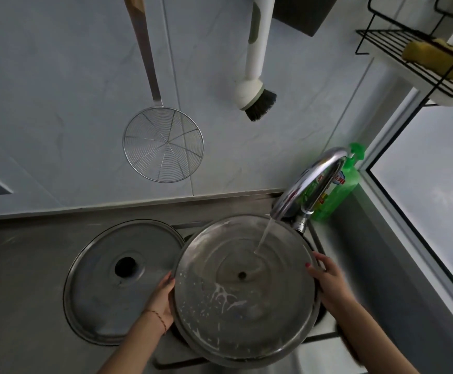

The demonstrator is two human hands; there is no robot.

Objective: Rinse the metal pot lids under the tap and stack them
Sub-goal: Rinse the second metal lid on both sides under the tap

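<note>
The held pot lid [244, 290] is dull grey metal, wet and streaked with white suds. The second lid [117, 282] is brushed, matt steel, like the worktop [17, 265]. The tap [311, 184] is glossy chrome. The skimmer [163, 144] is shiny wire; the detergent bottle [346, 184] translucent green plastic.

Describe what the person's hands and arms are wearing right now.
Both forearms are bare, no sleeves or gloves. The left hand has a thin reddish cord bracelet at the wrist. The right hand shows red-painted nails and no visible jewellery.
</note>
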